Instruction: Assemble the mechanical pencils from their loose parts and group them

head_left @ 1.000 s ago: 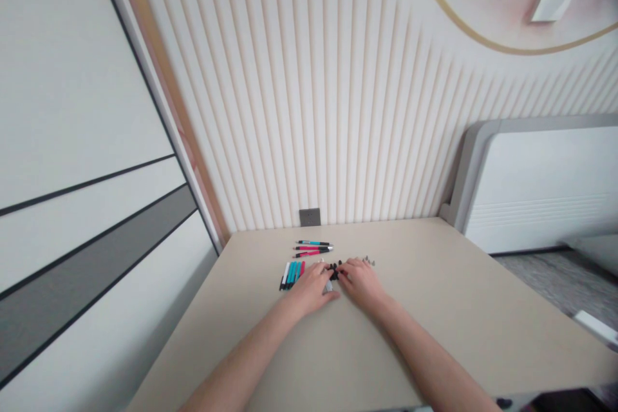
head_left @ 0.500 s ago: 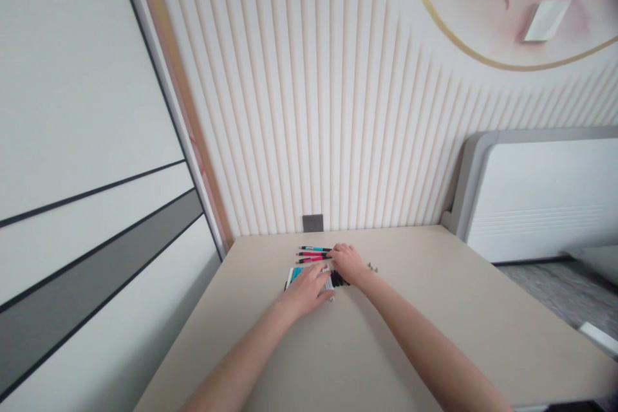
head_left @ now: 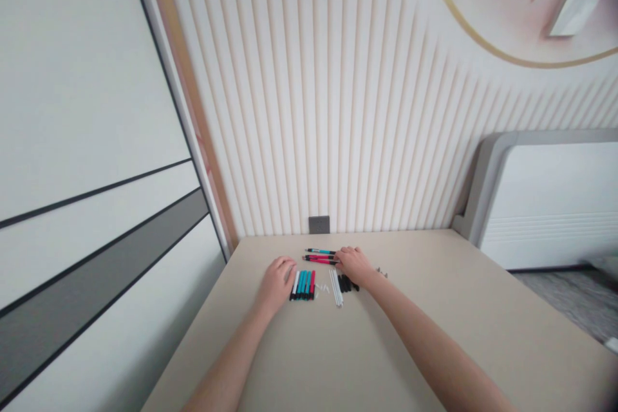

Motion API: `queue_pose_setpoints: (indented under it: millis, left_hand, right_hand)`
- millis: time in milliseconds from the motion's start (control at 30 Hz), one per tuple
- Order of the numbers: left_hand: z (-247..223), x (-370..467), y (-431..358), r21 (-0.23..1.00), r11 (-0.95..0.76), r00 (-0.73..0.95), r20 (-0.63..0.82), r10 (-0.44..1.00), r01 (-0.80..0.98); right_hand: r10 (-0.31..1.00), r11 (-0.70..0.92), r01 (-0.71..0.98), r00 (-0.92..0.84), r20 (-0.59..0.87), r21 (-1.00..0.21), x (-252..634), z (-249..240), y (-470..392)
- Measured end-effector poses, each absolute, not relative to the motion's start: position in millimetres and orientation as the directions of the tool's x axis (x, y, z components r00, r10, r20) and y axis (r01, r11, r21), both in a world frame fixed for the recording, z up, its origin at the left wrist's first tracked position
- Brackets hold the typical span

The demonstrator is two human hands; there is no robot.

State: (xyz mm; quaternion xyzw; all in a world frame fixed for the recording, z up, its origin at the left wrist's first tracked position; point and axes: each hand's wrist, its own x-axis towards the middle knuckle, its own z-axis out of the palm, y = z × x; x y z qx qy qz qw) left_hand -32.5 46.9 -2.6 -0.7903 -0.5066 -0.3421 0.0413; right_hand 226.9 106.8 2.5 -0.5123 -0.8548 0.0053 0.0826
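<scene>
Assembled pens [head_left: 318, 257], one blue and two red with black ends, lie side by side near the back of the table. My right hand [head_left: 356, 265] covers their right ends with bent fingers. My left hand [head_left: 279, 282] is curled at the left end of a row of pen barrels [head_left: 304, 284] in white, blue and red. Its fingertips are close together by the white barrel; what is between them, if anything, is hidden. White refills [head_left: 335, 288] and small white pieces [head_left: 322, 288] lie between the hands. Black pen parts [head_left: 346, 283] lie below my right hand, partly covered.
Small metallic parts [head_left: 382, 272] lie just right of my right wrist. The beige table [head_left: 309, 354] meets a ribbed wall with a dark socket [head_left: 319, 224]. A white cabinet [head_left: 96, 309] rises at the left, and a bed headboard [head_left: 555, 199] stands at the right.
My left hand has moved left, off the refills and barrels, uncovering them and the small white pieces. My right hand stays at the pens; the red ones now lie closer together.
</scene>
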Motion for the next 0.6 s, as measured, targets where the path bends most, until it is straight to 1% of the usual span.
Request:
queue_pose_setpoints:
  millis: [133,233,300,433,500,600]
  left_hand:
    - [-4,-28,41,0.211,-0.524,0.330,0.573,0.750,0.825]
    - [1,-25,34,0.175,-0.539,0.361,0.572,0.737,0.824]
    - [4,-23,30,0.177,-0.549,0.371,0.568,0.735,0.817]
    - [4,-18,26,0.185,-0.608,0.451,0.514,0.730,0.772]
    - [3,-17,25,0.183,-0.643,0.488,0.507,0.710,0.744]
    - [3,-16,23,0.186,-0.662,0.492,0.533,0.689,0.726]
  right_hand:
    - [0.874,0.476,0.875,-0.460,0.156,-0.085,229,5,108]
    - [0.854,0.493,0.863,-0.455,0.254,-0.112,233,10,98]
    - [0.835,0.515,0.841,-0.449,0.317,-0.168,237,11,84]
    - [0.812,0.561,0.752,-0.419,0.406,-0.346,245,1,48]
    - [0.827,0.552,0.680,-0.373,0.420,-0.483,248,-6,33]
    - [0.865,0.502,0.522,-0.318,0.388,-0.689,250,-14,23]
